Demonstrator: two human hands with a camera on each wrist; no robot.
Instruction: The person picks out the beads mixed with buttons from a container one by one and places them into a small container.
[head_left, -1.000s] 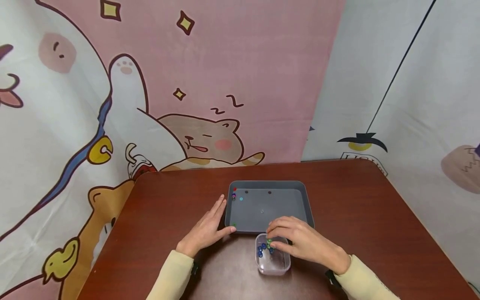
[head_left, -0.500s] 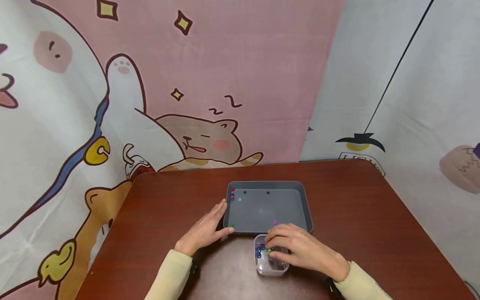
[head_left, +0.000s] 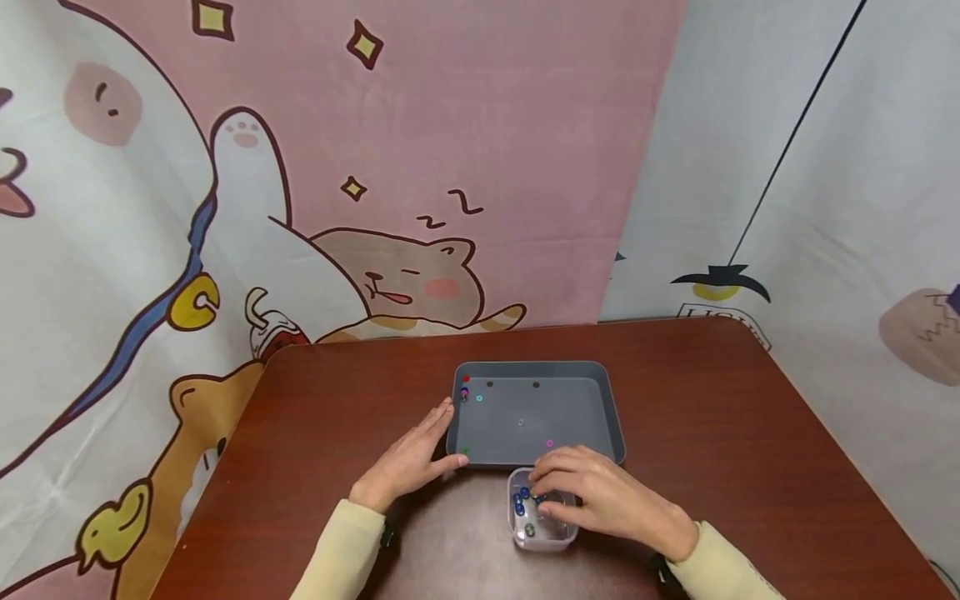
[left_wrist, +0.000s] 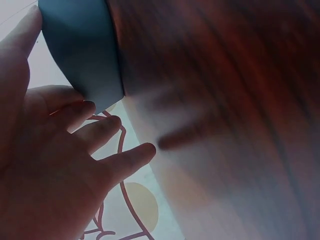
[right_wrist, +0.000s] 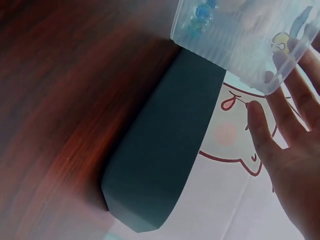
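My right hand (head_left: 600, 497) reaches over the rim of a small clear plastic box (head_left: 542, 543), its fingertips down inside among the beads. Several blue beads (head_left: 519, 502) lie at the box's left, and a green bead (head_left: 530, 530) sits nearer its front. Whether a bead is between the right thumb and fingers I cannot tell. My left hand (head_left: 405, 462) rests at the left side of a grey tray (head_left: 577, 417), fingers straight along the rim and thumb at the near corner. In the left wrist view, the left fingers (left_wrist: 125, 162) are spread beside the tray's dark wall (left_wrist: 85, 45).
Small coloured pieces lie in the tray: a red one (head_left: 467, 379), a cyan ring (head_left: 479, 398), a pink ring (head_left: 550, 443) and a green one (head_left: 466, 451). The box stands just in front of the tray on the brown table (head_left: 705, 400). A printed cloth (head_left: 555, 167) hangs behind.
My right hand has lowered slightly into the box. A green bead now lies near the box's front, away from the fingertips. The pink ring has come into sight. The left hand stays at the tray.
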